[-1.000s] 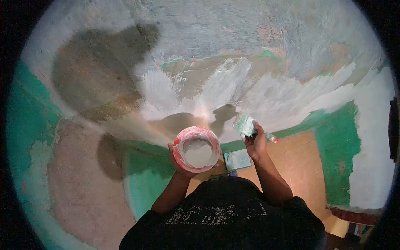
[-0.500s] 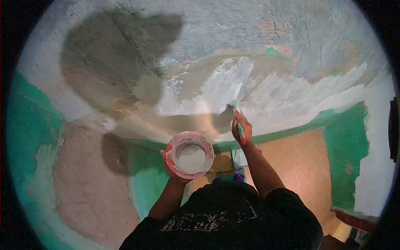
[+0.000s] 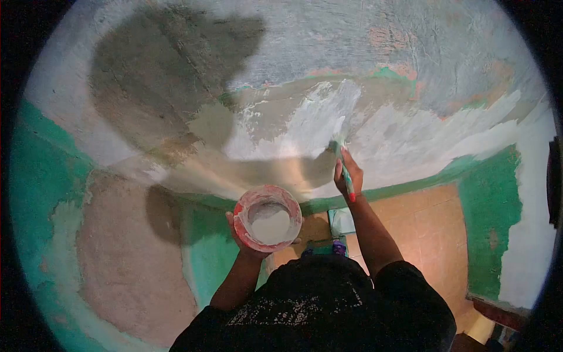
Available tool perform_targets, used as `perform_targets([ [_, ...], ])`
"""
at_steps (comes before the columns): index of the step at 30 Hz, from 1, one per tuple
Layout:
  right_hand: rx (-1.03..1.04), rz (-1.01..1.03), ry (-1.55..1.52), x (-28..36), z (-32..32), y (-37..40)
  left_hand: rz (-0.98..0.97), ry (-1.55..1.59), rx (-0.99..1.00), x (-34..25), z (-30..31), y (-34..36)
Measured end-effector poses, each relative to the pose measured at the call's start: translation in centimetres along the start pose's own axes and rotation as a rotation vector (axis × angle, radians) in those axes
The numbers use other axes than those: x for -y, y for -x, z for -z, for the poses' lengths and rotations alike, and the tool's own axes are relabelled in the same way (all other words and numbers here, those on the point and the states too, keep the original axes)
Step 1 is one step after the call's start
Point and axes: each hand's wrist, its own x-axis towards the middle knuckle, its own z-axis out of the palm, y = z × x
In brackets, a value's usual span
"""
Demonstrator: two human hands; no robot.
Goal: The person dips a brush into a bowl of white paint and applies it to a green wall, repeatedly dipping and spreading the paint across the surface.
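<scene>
My left hand (image 3: 240, 237) holds up a red bucket (image 3: 241, 226) from its left side and underneath; most of its fingers are hidden behind it. Pale grey-white paint (image 3: 271, 228) lies inside, and the rim is smeared with it. My right hand (image 3: 352, 176) is closed around a paintbrush (image 3: 348, 176), whose handle is green with a red end. The bristles touch the wall (image 3: 316, 120), where fresh white strokes cover part of a grey-brown patch. To the upper right of the bucket, the brush works a short distance away.
A green band (image 3: 492, 217) runs along the lower wall, with a bare plaster patch (image 3: 135, 246) at left. Below me is a tan tiled floor (image 3: 422, 229). A pale box-like object (image 3: 342, 222) sits near my feet. My shadow (image 3: 170, 76) falls on the upper wall.
My right hand and the brush have shifted slightly right against the wall. The bucket in my left hand has stayed nearly in place.
</scene>
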Motion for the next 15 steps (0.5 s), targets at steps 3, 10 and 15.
perform_targets([
  [3,0.064,-0.276,-0.047,-1.8,-0.5,3.6,0.022,0.067,0.046,-0.2,-1.1,0.2],
  [10,-0.004,-0.086,-0.012,3.1,1.7,0.8,0.041,0.031,0.074,0.0,-0.1,0.2],
  [15,0.201,0.143,0.046,-2.5,-0.7,1.0,0.037,0.019,-0.005,0.7,0.9,0.1],
])
